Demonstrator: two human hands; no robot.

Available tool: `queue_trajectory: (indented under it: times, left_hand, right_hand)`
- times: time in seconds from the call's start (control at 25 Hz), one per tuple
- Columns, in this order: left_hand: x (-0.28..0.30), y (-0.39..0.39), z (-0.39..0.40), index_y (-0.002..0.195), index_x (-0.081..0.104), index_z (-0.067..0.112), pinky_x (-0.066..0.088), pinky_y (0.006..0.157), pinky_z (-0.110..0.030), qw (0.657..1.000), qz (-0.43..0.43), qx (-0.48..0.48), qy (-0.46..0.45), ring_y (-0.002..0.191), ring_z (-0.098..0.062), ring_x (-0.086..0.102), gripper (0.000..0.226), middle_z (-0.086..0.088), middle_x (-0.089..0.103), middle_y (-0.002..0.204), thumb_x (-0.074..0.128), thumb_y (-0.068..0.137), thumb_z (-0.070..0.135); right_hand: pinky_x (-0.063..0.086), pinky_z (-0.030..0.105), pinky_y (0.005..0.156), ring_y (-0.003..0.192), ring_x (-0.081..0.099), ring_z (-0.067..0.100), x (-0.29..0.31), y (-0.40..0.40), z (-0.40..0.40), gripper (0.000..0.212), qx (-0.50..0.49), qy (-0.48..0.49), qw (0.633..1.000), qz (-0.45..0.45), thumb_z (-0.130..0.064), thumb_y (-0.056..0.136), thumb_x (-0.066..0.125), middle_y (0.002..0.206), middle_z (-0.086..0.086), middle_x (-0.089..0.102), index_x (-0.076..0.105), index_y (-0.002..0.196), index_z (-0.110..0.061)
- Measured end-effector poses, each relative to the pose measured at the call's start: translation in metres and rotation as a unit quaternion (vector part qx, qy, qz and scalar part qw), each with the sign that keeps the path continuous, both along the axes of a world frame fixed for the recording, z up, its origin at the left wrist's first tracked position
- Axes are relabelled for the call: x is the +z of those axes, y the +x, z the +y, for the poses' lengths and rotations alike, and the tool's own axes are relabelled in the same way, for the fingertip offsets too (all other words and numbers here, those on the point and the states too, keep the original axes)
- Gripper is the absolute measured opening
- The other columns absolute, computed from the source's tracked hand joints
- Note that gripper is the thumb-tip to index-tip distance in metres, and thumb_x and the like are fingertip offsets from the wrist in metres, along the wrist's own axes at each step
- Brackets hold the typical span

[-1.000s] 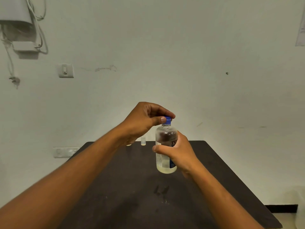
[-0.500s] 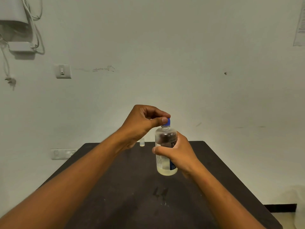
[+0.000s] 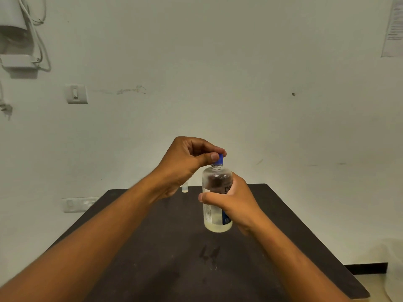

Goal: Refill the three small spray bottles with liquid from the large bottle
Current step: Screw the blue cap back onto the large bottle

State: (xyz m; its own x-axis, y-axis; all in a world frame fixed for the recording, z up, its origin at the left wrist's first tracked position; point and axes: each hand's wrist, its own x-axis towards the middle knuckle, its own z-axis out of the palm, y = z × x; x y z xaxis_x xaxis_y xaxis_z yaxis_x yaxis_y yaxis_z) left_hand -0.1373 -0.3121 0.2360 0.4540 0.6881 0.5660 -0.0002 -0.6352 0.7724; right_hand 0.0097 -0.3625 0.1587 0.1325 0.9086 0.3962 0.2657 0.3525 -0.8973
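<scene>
1. Your right hand (image 3: 234, 203) wraps round the middle of the large bottle (image 3: 216, 192), thumb across the front of the label, and holds it upright above the dark table (image 3: 152, 247); whether its base touches the tabletop, you cannot tell.
2. Your left hand (image 3: 185, 162) comes in from above, and its thumb and curled fingers pinch the blue cap (image 3: 219, 159) on the bottle's neck.
3. The bottle is clear, with pale yellowish liquid showing low in its base and a white and blue label on its side.
4. One small spray bottle (image 3: 185, 188) stands at the table's far edge, just beyond your left wrist and partly hidden by it; it is too small to make out further.
5. A few wet-looking smears (image 3: 209, 252) mark the tabletop below the bottle.
6. On the wall behind sit a light switch (image 3: 76, 93) and, lower left, a socket plate (image 3: 78, 204).
</scene>
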Motion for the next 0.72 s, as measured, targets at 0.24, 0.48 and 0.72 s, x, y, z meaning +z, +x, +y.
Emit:
queue_trajectory:
  times: [0.24, 0.48, 0.72]
  left_hand:
    - [-0.006, 0.0, 0.004, 0.092, 0.078, 0.008, 0.059, 0.096, -0.039, 1.0, -0.015, 0.012, -0.012, 0.097, -0.02, 0.076, 0.01, -0.006, 0.08, 0.097, 0.076, 0.085, 0.001]
    - [-0.007, -0.007, 0.008, 0.109, 0.07, 0.0, 0.057, 0.097, -0.037, 0.996, 0.009, -0.083, -0.034, 0.111, -0.026, 0.072, 0.016, -0.014, 0.077, 0.111, 0.066, 0.094, 0.003]
    - [-0.006, 0.007, 0.002, 0.086, 0.077, 0.011, 0.06, 0.089, -0.037, 0.999, -0.03, 0.024, 0.008, 0.091, -0.021, 0.076, 0.01, -0.005, 0.079, 0.09, 0.083, 0.08, 0.005]
  right_hand:
    - [0.052, 0.018, 0.075, 0.1, 0.068, 0.013, -0.001, 0.005, -0.002, 0.054, 0.005, -0.011, 0.999, -0.037, -0.026, 0.075, 0.088, 0.108, -0.009, 0.068, 0.058, 0.118, -0.035]
    - [0.054, 0.02, 0.077, 0.097, 0.069, 0.015, -0.004, 0.007, -0.002, 0.044, 0.024, -0.014, 0.999, -0.02, -0.023, 0.076, 0.087, 0.103, -0.009, 0.07, 0.06, 0.108, -0.039]
    - [0.05, 0.017, 0.072, 0.097, 0.068, 0.011, 0.002, 0.007, -0.003, 0.047, -0.001, -0.007, 0.999, -0.035, -0.026, 0.075, 0.087, 0.106, -0.011, 0.068, 0.057, 0.11, -0.037]
